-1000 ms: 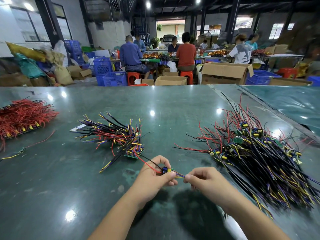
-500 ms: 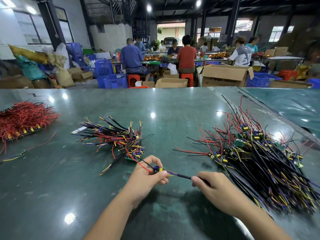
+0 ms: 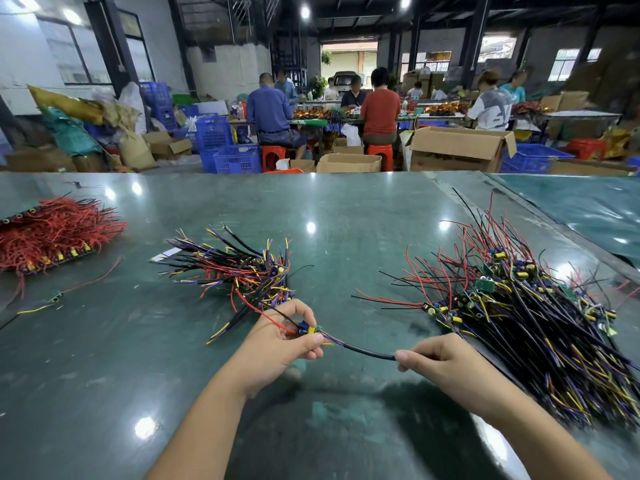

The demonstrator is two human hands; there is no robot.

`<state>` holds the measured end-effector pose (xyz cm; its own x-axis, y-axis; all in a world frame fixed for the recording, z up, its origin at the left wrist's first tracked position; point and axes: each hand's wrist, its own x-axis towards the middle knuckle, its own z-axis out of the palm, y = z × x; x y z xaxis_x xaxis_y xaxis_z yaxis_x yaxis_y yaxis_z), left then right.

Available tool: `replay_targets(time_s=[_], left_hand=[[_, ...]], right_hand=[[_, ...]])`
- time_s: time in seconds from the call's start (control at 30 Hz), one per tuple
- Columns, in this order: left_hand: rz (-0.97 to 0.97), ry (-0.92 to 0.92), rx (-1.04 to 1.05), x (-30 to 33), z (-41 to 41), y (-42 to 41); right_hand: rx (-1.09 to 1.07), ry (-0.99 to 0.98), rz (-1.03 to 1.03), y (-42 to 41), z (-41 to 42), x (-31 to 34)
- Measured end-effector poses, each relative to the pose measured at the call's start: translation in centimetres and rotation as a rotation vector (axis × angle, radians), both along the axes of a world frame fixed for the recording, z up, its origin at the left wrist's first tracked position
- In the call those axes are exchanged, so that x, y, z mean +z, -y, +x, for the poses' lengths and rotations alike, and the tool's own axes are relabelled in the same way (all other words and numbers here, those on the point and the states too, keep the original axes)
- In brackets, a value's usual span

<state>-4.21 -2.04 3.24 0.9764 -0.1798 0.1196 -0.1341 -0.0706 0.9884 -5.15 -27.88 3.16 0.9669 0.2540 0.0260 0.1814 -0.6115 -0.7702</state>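
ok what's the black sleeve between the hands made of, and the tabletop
Sleeve: looks like soft plastic or rubber tubing, matte black; it sags in a curve from the board in the left hand to the right hand. Tabletop: a glossy dark green sheet, perhaps vinyl or painted board; ceiling lights mirror in it and scuffs show.

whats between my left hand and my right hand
In the head view, a black sleeved wire spans from the small circuit board pinched by the left hand to the right hand, above the green table.

Left grip (image 3: 277,344) and right grip (image 3: 446,363) each pinch with curled fingers, held apart.
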Motion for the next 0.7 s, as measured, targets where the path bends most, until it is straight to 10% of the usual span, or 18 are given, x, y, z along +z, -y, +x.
replay_targets(time_s=[0.33, 0.7], left_hand=[[0.031, 0.036, 0.07, 0.1, 0.4, -0.9], [-0.004, 0.013, 0.013, 0.1, 0.0, -0.1]], right_hand=[[0.021, -0.334, 0.166, 1.0, -0.2, 0.5], [-0.3, 0.16, -0.446, -0.9, 0.0, -0.8]])
